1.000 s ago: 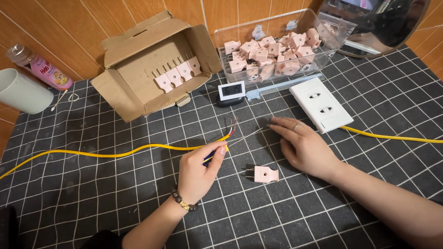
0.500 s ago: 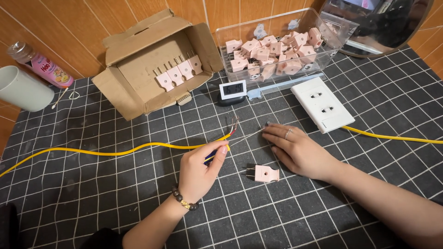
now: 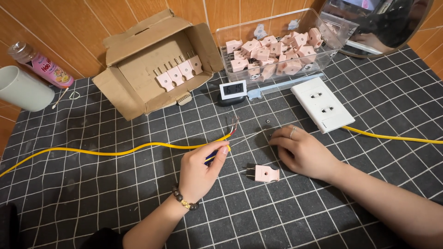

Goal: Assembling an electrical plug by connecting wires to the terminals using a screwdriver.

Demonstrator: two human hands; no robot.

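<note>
pinching a yellow cable (image 3: 138, 150), left hand (image 3: 198, 173); right hand (image 3: 304, 154) rests flat.

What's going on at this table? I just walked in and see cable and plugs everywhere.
A person sits at a black checked mat. The left hand pinches a yellow cable near its stripped end, bare wires sticking out. The right hand rests flat on the mat, holding nothing visible. A pink plug lies between the hands. More pink plugs fill a clear bin and a cardboard box behind.
</note>
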